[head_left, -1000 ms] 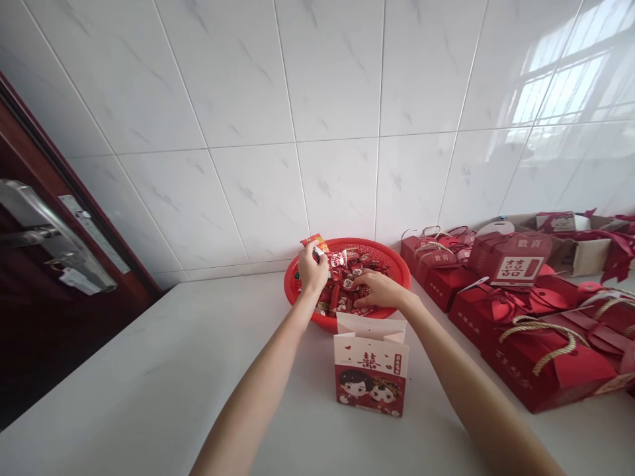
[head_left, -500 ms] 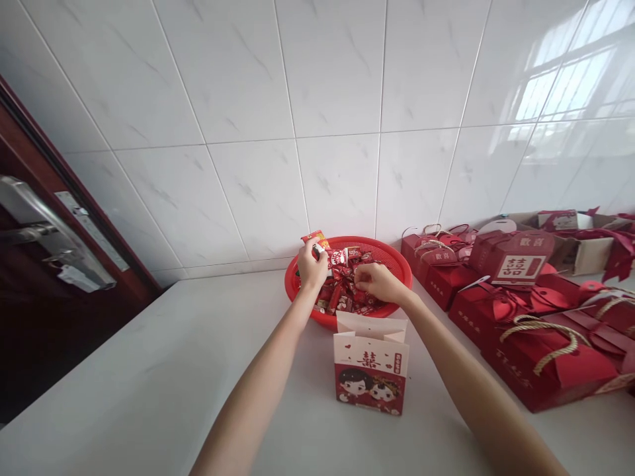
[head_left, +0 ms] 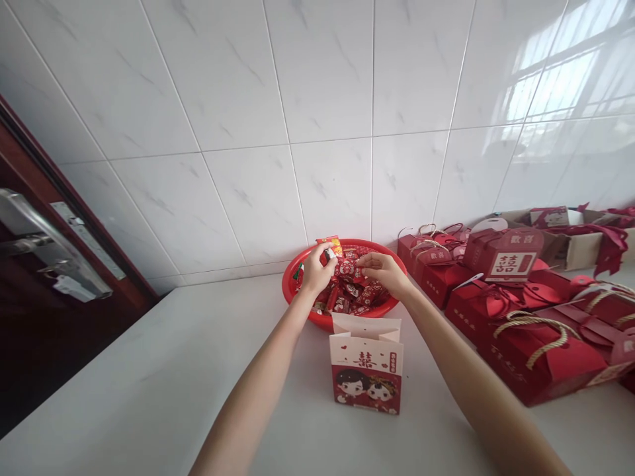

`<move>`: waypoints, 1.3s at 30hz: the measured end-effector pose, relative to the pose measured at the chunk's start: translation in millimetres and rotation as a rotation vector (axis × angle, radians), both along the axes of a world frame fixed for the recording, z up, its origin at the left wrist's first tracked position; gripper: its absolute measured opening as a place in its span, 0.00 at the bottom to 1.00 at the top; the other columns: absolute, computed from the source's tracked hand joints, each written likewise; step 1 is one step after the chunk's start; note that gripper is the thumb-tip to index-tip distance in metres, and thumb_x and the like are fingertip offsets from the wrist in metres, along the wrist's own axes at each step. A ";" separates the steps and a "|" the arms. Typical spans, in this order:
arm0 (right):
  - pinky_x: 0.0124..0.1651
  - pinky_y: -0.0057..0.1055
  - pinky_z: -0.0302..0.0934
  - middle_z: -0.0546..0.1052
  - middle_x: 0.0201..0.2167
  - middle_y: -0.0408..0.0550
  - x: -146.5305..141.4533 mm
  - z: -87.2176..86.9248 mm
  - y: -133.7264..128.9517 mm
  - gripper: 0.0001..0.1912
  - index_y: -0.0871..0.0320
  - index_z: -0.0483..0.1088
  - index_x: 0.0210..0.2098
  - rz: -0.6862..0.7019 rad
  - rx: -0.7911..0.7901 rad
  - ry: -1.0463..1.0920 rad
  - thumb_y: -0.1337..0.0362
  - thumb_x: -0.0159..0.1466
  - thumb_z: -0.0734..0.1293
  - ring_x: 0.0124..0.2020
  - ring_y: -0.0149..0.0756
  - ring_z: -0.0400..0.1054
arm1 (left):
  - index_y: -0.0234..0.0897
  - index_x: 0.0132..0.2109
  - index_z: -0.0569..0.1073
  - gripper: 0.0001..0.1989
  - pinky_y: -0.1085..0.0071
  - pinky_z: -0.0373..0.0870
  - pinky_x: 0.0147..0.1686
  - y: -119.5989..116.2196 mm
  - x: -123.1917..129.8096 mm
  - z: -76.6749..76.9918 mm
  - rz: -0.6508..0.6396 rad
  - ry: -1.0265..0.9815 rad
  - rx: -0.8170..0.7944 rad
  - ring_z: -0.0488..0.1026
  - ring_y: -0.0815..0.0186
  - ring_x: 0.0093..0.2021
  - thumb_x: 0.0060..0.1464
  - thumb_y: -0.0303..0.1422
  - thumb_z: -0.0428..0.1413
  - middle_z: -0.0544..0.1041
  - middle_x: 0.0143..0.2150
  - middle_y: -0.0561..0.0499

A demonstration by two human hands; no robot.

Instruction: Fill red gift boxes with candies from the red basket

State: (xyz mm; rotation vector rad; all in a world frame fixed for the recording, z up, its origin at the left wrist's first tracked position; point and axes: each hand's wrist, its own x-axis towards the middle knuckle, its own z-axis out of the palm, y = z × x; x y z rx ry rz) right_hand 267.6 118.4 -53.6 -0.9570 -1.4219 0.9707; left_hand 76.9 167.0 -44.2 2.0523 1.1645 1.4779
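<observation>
Step in hand, as I judge it: gathering wrapped sweets [head_left: 342,303] over the red basket [head_left: 322,322], where they lie heaped. My left hand [head_left: 315,272] is closed on a red-and-yellow packet [head_left: 333,244], with others bunched beside it. My right hand [head_left: 389,272] is near it, fingertips bent at a red wrapper [head_left: 347,268]; cannot tell whether they grip it. Paper box [head_left: 366,380] stands upright on the counter [head_left: 223,344], just in front of the basket, top open. The next move calls for a firm left grip, a light right-hand pinch, and forearms kept clear of the box.
</observation>
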 end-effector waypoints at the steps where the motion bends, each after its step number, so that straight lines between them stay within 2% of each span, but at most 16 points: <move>1: 0.31 0.30 0.67 0.76 0.29 0.46 0.2 0.0 0.3 0.12 0.58 0.73 0.31 -0.017 0.001 0.025 0.62 0.48 0.72 0.31 0.34 0.71 | 0.38 0.49 0.77 0.16 0.58 0.69 0.60 -0.9 1.0 -0.1 -0.039 0.018 0.003 0.75 0.56 0.57 0.52 0.26 0.58 0.80 0.54 0.46; 5: 0.34 0.30 0.66 0.77 0.29 0.45 0.2 -0.9 1.8 0.10 0.58 0.74 0.30 -0.078 0.001 0.097 0.63 0.46 0.72 0.32 0.34 0.71 | 0.40 0.46 0.79 0.14 0.59 0.70 0.58 -3.5 3.5 -1.6 -0.209 0.086 -0.009 0.76 0.57 0.56 0.50 0.28 0.61 0.82 0.52 0.48; 7: 0.34 0.30 0.65 0.77 0.28 0.45 -0.3 -0.7 2.3 0.10 0.58 0.74 0.29 -0.093 -0.002 0.120 0.64 0.46 0.72 0.32 0.34 0.70 | 0.40 0.46 0.80 0.14 0.58 0.71 0.58 -3.4 3.6 -1.6 -0.253 0.092 -0.033 0.77 0.56 0.55 0.50 0.30 0.62 0.82 0.51 0.47; 14: 0.33 0.31 0.63 0.75 0.26 0.44 -3.5 5.1 -1.0 0.12 0.58 0.72 0.29 -0.089 0.032 0.196 0.59 0.47 0.72 0.28 0.32 0.68 | 0.38 0.45 0.80 0.13 0.59 0.73 0.54 -7.6 3.1 8.3 -0.193 0.019 -0.009 0.78 0.56 0.53 0.50 0.30 0.61 0.82 0.50 0.44; 18: 0.31 0.29 0.61 0.75 0.26 0.44 -10.1 17.6 -9.3 0.13 0.58 0.72 0.29 -0.062 0.100 0.214 0.57 0.49 0.73 0.27 0.32 0.66 | 0.38 0.46 0.80 0.14 0.60 0.75 0.52 -25.4 0.8 14.2 -0.145 -0.036 0.038 0.79 0.56 0.51 0.50 0.32 0.61 0.83 0.49 0.44; 21: 0.32 0.29 0.62 0.76 0.28 0.45 -17.2 33.2 -20.5 0.14 0.58 0.73 0.30 -0.022 0.163 0.208 0.57 0.50 0.74 0.28 0.32 0.68 | 0.37 0.48 0.79 0.17 0.61 0.75 0.51 -45.4 -3.5 19.2 -0.135 -0.160 -0.026 0.79 0.56 0.51 0.50 0.36 0.62 0.82 0.51 0.43; 24: 0.36 0.31 0.65 0.78 0.31 0.45 -23.9 49.4 -36.5 0.14 0.57 0.73 0.33 0.019 0.235 0.197 0.56 0.53 0.74 0.32 0.34 0.70 | 0.37 0.50 0.78 0.21 0.63 0.77 0.47 -68.8 -8.7 28.0 -0.181 -0.237 -0.098 0.80 0.56 0.49 0.50 0.39 0.64 0.81 0.53 0.43; 27: 0.39 0.32 0.67 0.78 0.33 0.46 -29.5 61.6 -52.3 0.12 0.56 0.73 0.36 0.001 0.315 0.170 0.56 0.56 0.73 0.35 0.35 0.72 | 0.38 0.51 0.77 0.22 0.67 0.78 0.42 -89.4 -13.1 39.6 -0.231 -0.268 -0.141 0.80 0.58 0.47 0.50 0.40 0.65 0.80 0.53 0.44; 31: 0.37 0.31 0.68 0.78 0.34 0.46 -33.8 69.8 -67.5 0.08 0.55 0.72 0.36 -0.115 0.436 0.067 0.59 0.60 0.69 0.33 0.35 0.72 | 0.38 0.52 0.77 0.24 0.70 0.78 0.36 -105.2 -16.8 51.9 -0.242 -0.308 -0.182 0.81 0.60 0.42 0.49 0.41 0.66 0.81 0.47 0.45; 34: 0.37 0.31 0.69 0.79 0.36 0.46 -35.1 72.5 -77.3 0.04 0.55 0.72 0.38 -0.203 0.530 -0.038 0.63 0.63 0.66 0.33 0.34 0.73 | 0.38 0.52 0.77 0.23 0.69 0.78 0.36 -113.0 -16.9 58.0 -0.261 -0.314 -0.190 0.80 0.60 0.42 0.49 0.40 0.67 0.81 0.48 0.45; 39: 0.37 0.31 0.69 0.79 0.35 0.45 -38.8 76.8 -92.3 0.05 0.55 0.73 0.38 -0.181 0.588 -0.127 0.67 0.65 0.65 0.33 0.33 0.75 | 0.41 0.50 0.78 0.18 0.68 0.79 0.39 -121.7 -14.1 63.1 -0.235 -0.254 -0.104 0.80 0.58 0.46 0.52 0.36 0.64 0.81 0.50 0.46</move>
